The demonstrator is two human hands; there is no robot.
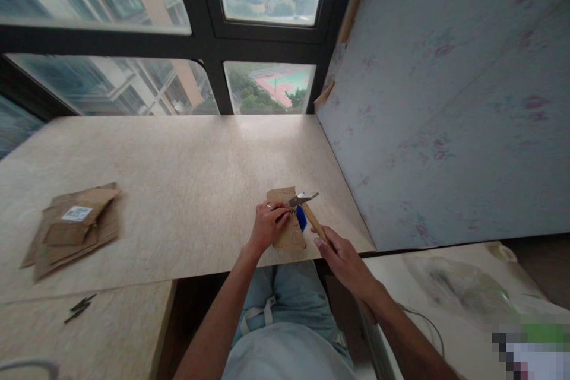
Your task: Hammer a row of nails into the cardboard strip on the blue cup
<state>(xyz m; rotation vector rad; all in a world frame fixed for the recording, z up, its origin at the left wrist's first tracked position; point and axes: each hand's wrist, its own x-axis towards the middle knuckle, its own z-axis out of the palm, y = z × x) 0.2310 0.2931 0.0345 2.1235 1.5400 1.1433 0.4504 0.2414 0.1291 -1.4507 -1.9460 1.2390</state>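
Note:
My right hand (341, 255) is closed round the wooden handle of a small hammer (307, 205), whose metal head hovers over the top of a brown cardboard piece (285, 217) on the wooden board (178, 190). My left hand (267, 225) pinches something small and thin upright against the cardboard, just under the hammer head; I cannot make out what it is. A blue object (301, 218) lies on the cardboard between my hands.
A flattened cardboard package with a white label (73, 225) lies at the board's left. Several dark nails or screws (79, 307) rest on a lower panel at front left. A pale floral panel (445, 101) stands at the right, windows behind.

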